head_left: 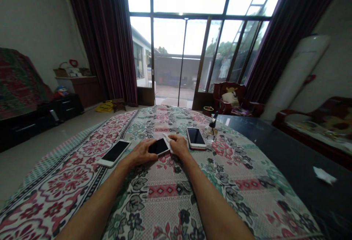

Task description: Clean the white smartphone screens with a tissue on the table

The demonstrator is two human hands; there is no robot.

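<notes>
A dark-screened phone (pixel 159 147) lies between my hands, just above the patterned cloth (pixel 170 191). My left hand (pixel 141 152) grips its left end, thumb along the near edge. At its right end my right hand (pixel 178 145) is closed on a white tissue (pixel 167 137), pressed against the phone's edge. To the left, a white phone (pixel 114 153) rests screen up on the cloth. Right of my right hand lies another white phone (pixel 196 138) with a reddish edge underneath. Beside that one stands a clear glass container (pixel 211 133) with a dark-handled item in it.
The cloth partly covers a dark glossy table (pixel 247 133), whose bare right part holds a crumpled white tissue (pixel 324 176). Beyond the table are a wooden chair (pixel 229 89), a yellow bag (pixel 105 106) and glass doors. A wooden sofa is at the far right.
</notes>
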